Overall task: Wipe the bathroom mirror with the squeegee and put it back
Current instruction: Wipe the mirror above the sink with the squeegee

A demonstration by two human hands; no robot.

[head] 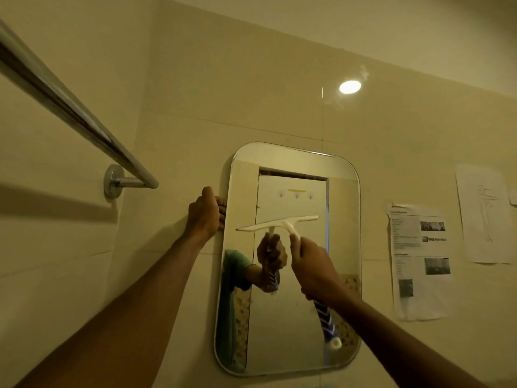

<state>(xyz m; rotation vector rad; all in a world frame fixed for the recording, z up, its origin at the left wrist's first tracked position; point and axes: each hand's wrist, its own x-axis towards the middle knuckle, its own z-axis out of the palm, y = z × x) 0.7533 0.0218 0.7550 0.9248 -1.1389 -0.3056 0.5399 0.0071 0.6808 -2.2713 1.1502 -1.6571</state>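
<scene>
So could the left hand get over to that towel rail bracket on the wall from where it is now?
Probably yes. The left hand grips the mirror at its left edge, and only bare wall shows between it and the towel rail bracket, up to its left. It would have to let go first.

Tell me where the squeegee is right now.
In the head view the squeegee is centre frame, held by the right hand, its blade across the mirror's middle; the left hand grips the mirror's left edge.

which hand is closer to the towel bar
Left. The left hand grips the mirror's left edge, just right of and below the towel bar's wall mount. The right hand holds the squeegee at mid-mirror, farther right.
</scene>
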